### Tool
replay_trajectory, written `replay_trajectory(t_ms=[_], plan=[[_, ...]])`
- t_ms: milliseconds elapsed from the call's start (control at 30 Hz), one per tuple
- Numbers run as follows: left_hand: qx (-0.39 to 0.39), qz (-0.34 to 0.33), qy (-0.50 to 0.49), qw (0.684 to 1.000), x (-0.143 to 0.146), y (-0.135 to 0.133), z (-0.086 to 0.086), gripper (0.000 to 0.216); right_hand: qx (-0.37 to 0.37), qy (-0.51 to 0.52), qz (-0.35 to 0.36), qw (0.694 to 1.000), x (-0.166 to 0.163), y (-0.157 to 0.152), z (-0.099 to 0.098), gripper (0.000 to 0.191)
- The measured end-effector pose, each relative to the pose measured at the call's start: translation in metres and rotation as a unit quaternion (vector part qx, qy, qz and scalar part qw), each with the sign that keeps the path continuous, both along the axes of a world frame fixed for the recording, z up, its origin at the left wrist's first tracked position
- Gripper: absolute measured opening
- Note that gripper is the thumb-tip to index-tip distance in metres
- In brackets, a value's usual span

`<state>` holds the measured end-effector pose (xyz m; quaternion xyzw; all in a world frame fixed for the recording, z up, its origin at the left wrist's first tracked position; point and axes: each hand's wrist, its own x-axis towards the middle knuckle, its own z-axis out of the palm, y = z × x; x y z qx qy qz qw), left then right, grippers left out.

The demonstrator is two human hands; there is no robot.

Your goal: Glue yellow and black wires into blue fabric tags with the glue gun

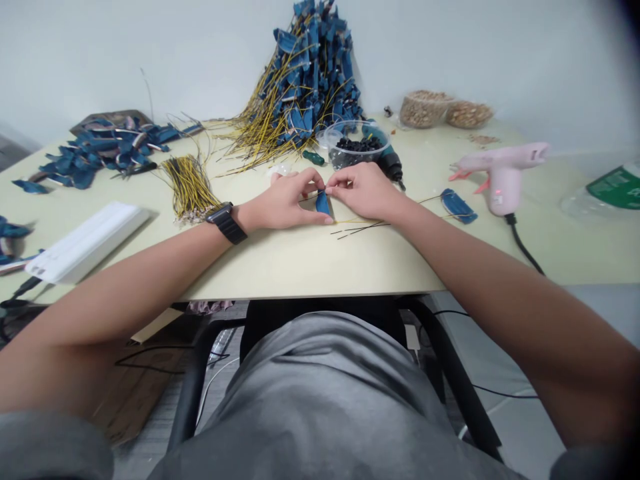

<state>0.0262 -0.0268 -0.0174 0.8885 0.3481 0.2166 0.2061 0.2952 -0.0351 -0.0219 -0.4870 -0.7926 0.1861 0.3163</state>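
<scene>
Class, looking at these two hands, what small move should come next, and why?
Perhaps gently press the dark wire against the upper end of the blue piece, since the left hand and right hand bring their fingertips close together there.

Blue piece [323, 203] partly hidden by fingers of left hand [293, 199]; whatever right hand [363, 189] pinches is too small to tell, and the right forearm [445, 248] covers part of the thin wires [361, 229]. Bottle [619, 188] cut off at right edge, label print unreadable; blue pile [320, 73] clipped at top. Black bits [361, 145] too small to identify.
</scene>
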Motion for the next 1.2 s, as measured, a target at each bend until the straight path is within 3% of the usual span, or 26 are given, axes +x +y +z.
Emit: replay_trajectory(t_ms=[333, 533, 733, 900, 1200], plan=[[0.013, 0.0, 0.014, 1.0, 0.0002, -0.0007, 0.0008, 0.086, 0.013, -0.031, 0.001, 0.999, 0.001, -0.003, 0.004, 0.006], [0.007, 0.0, 0.007, 1.0, 0.001, -0.0008, 0.001, 0.086, 0.021, -0.03, 0.013, 0.999, -0.0003, -0.006, 0.0038, 0.012], [-0.01, -0.001, 0.003, 1.0, 0.0016, -0.0022, 0.0019, 0.083, 0.069, -0.101, 0.03, 0.992, 0.002, -0.0054, 0.0051, 0.013], [-0.041, -0.005, -0.032, 0.999, 0.0006, -0.0003, -0.0016, 0.093, 0.096, -0.122, 0.055, 0.986, 0.0045, -0.0049, 0.0039, 0.015], [-0.031, 0.025, 0.023, 0.999, 0.0015, -0.0072, 0.0062, 0.099, 0.112, -0.16, 0.061, 0.979, 0.0057, -0.0051, 0.0039, 0.02]])
